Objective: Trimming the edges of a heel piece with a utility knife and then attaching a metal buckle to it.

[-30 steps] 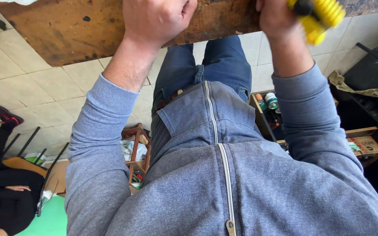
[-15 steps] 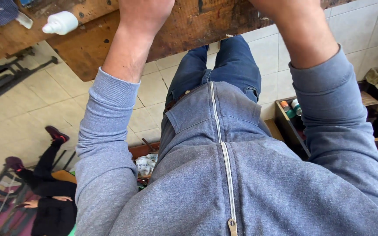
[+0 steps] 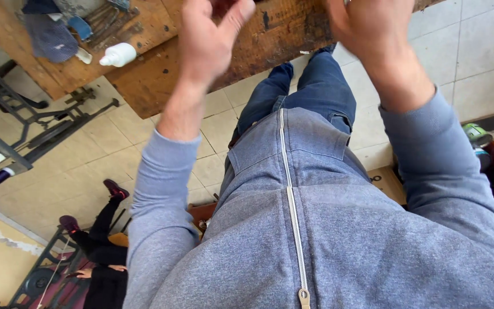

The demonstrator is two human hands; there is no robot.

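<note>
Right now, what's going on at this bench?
A person in a grey zip-up top and blue jeans stands at a worn wooden workbench. The left hand is lifted above the bench edge, fingers spread, holding nothing visible. The right hand is raised too, partly cut off at the top, so its grip cannot be told. A white bottle lies on the bench beside blue cloth. Another person's dark-clad legs show at lower left.

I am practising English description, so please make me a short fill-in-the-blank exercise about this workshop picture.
1. Both hands are raised over a worn ____ workbench.
2. The left hand has its fingers spread and holds ____.
3. A small ____ plastic bottle lies on its side on the workbench.
4. The person wears a grey zipped top and blue ____.

Missing words: wooden; nothing; white; jeans
</note>
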